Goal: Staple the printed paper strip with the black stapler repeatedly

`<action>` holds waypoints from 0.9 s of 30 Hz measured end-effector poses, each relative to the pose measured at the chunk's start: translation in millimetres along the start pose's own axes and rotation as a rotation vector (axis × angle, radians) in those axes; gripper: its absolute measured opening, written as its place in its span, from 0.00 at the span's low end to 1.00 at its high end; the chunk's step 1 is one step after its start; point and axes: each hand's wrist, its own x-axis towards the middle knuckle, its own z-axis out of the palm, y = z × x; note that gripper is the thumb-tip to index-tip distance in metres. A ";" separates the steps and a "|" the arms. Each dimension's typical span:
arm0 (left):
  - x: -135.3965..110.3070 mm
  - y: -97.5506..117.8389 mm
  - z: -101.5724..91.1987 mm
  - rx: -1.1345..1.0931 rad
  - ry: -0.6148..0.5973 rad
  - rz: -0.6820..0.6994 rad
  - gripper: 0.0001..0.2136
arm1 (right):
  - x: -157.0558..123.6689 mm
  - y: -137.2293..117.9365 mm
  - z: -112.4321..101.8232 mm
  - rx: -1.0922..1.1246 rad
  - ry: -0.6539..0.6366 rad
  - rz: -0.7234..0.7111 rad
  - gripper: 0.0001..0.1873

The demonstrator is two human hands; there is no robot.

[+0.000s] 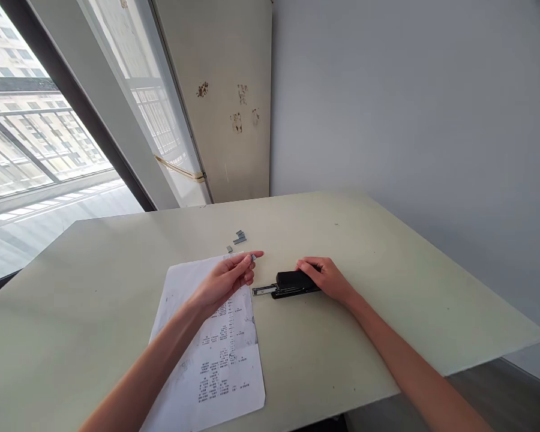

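A black stapler point(290, 284) lies on the pale green table point(387, 288), its metal staple tray slid out toward the left. My right hand point(326, 279) rests on the stapler's right end, fingers curled over it. My left hand point(227, 282) hovers above a printed sheet of paper point(216, 354) and pinches a small strip of staples point(252, 257) between thumb and fingertips. The strip sits a short way up and left of the stapler's open tray.
A few loose staple strips point(239, 237) lie on the table beyond the paper. A grey wall stands behind the table, a large window to the left. The table's right edge drops to a dark floor.
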 end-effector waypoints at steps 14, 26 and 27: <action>-29.0 -5.5 2.9 0.637 0.115 0.130 0.20 | -2.7 -3.8 1.0 -0.040 0.004 0.056 0.24; -27.9 -27.2 8.5 0.955 0.162 0.445 0.08 | -3.0 -7.1 -0.5 -0.050 -0.023 0.076 0.24; -27.5 -28.2 7.7 0.970 0.158 0.444 0.09 | -2.8 -6.6 -0.7 -0.048 -0.025 0.077 0.24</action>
